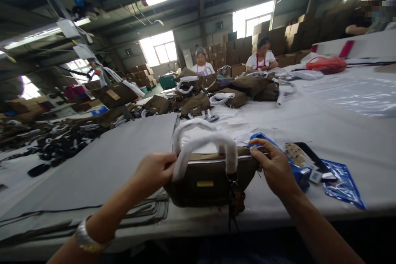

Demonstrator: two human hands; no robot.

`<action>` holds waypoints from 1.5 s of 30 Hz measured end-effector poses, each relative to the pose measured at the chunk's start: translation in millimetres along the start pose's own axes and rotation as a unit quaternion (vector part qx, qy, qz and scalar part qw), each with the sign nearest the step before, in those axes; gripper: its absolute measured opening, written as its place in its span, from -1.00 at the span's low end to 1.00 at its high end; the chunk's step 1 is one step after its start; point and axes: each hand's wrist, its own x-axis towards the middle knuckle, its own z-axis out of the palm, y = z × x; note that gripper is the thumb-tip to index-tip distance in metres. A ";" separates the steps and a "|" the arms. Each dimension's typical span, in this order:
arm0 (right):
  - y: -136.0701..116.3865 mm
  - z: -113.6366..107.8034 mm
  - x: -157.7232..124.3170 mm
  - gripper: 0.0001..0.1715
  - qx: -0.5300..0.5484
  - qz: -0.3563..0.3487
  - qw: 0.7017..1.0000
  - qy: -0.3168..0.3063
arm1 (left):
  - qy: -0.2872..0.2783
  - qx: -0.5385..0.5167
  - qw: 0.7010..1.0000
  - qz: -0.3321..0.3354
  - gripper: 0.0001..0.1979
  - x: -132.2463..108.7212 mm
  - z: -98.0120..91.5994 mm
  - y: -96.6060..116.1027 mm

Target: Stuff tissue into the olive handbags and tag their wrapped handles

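Left hand [154, 171] and right hand [275, 169] grip opposite ends of a brown handbag, [188, 194] fingers closed, near the worktop's [130, 142] front edge; dark strips [147, 210] and a blue-edged pouch [343, 181] flank it, piled bags [196, 105] block beyond, pale surface stretches left.

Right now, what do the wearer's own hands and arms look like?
Left hand and right hand both ungloved. Forearms bare, no sleeves in view. Shiny silver-coloured band with a gold-toned patch on the left one; watch or bracelet, can't tell. Nothing worn shows on the right.
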 end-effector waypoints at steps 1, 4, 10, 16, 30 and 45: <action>1.3 -3.8 4.0 -0.61 0.009 0.012 1.000 0.010 | 0.013 0.004 1.000 -0.024 -0.62 -5.2 -10.6 -12.6; 7.2 -7.4 14.3 -0.56 0.021 0.035 0.999 0.023 | -0.016 -0.044 0.996 -0.082 -0.52 -14.9 -21.2 -50.7; 21.6 0.5 23.8 -0.54 -0.061 0.021 0.998 0.017 | 0.021 -0.070 0.992 -0.107 -0.48 -10.0 24.6 -90.7; 2.3 -7.6 -7.3 -0.30 -0.380 -0.186 0.897 0.130 | 0.275 -0.079 0.958 -0.037 -0.64 -21.4 53.2 -27.3; -15.1 58.2 -28.5 -0.62 -0.254 -0.416 0.873 0.029 | 0.396 0.161 0.880 0.208 -0.71 11.5 66.1 41.7; -23.0 35.0 -11.4 -0.62 0.039 -0.006 0.953 -0.300 | -0.111 -0.243 0.961 0.071 -0.60 4.6 16.0 40.8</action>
